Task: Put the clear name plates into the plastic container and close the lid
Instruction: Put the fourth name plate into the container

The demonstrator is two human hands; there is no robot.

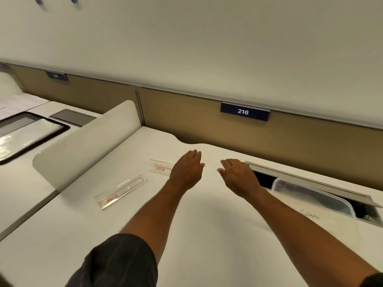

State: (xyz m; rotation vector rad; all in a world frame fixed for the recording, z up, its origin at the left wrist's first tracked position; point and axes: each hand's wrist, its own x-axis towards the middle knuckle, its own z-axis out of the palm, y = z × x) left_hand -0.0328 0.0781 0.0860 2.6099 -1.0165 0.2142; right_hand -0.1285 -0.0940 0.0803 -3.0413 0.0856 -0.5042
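Two clear name plates lie on the white desk (pixel 207 235). One long name plate (pixel 121 190) with a red label sits at the left. A second name plate (pixel 160 167) lies farther back, partly hidden under my left hand (pixel 187 169). That hand hovers flat over the desk, fingers apart, holding nothing. My right hand (pixel 238 175) is stretched out beside it, also empty with fingers spread. The clear plastic container (pixel 319 204), with handwriting on its side, stands at the right, next to my right forearm. Whether its lid is on is unclear.
An open cable hatch (pixel 310 181) runs along the desk's back right, behind the container. A tan partition with a blue sign "216" (pixel 244 111) closes the back. A white curved divider (pixel 87 146) separates a neighbouring desk holding a dark tray (pixel 31 133).
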